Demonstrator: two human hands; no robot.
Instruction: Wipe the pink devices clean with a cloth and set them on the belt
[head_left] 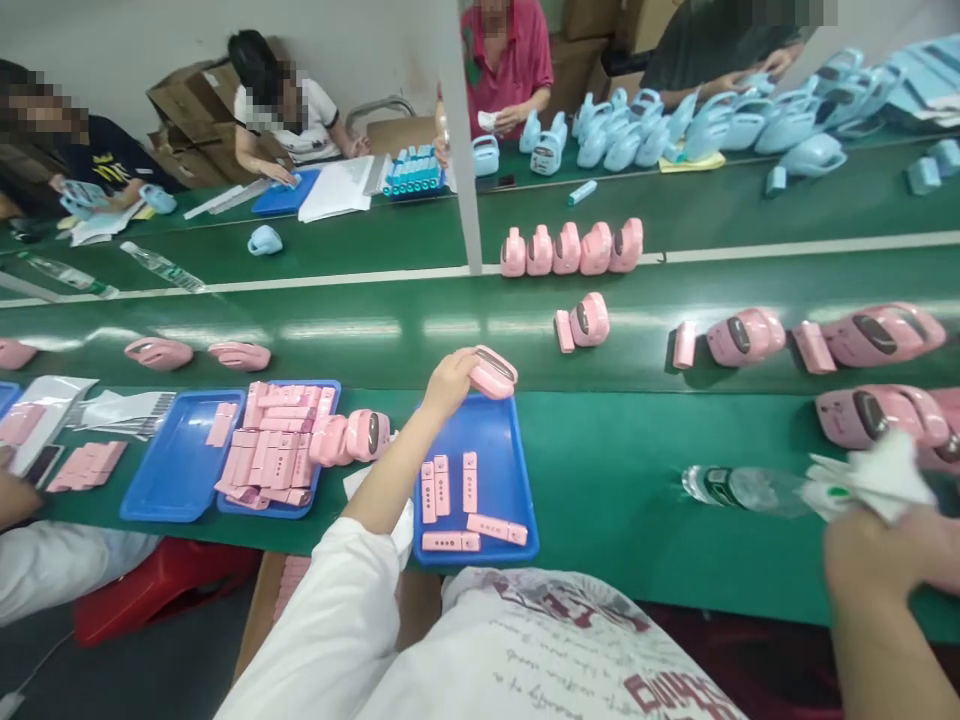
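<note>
Left hand (pixel 448 385) reaches forward, fingers closed around a pink device housing (pixel 493 371), held above the far edge of a blue tray (pixel 501 450) at the near side of the green worktop (pixel 600 470). Tray holds several small pink button panels (pixel 450 490), lying loose, some upright in a row, two flat near the front rim. Right hand (pixel 892 550) sits low at the right edge, blurred, closed on a crumpled white cloth (pixel 874 478); grip detail unclear. A clear plastic bottle (pixel 739 488) lies on its side just left of the cloth. Left of the tray, two assembled pink housings (pixel 352 437) stand beside a second blue tray (pixel 279 450) piled with pink parts. Beyond, the conveyor belt (pixel 450 330) carries more pink housings (pixel 746 336), spaced apart, each with a pink block beside it. Across the belt, other people handle light blue housings (pixel 622 135).
</note>
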